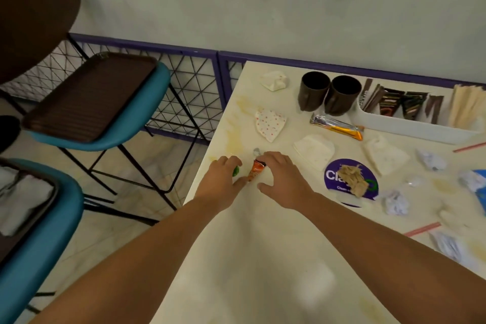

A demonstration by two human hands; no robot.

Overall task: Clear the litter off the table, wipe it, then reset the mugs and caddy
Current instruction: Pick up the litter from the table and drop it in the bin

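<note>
Litter-clearing is under way: the left hand (223, 173) holds a green scrap (236, 171), the right hand (282, 179) pinches an orange wrapper (255, 170) near the worktop (249, 258) edge. Next, lift both clear.

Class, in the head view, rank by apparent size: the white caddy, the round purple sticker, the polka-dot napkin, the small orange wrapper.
1. White plastic caddy
2. Round purple sticker
3. Polka-dot paper napkin, farther away, so this is unsure
4. Small orange wrapper
</note>
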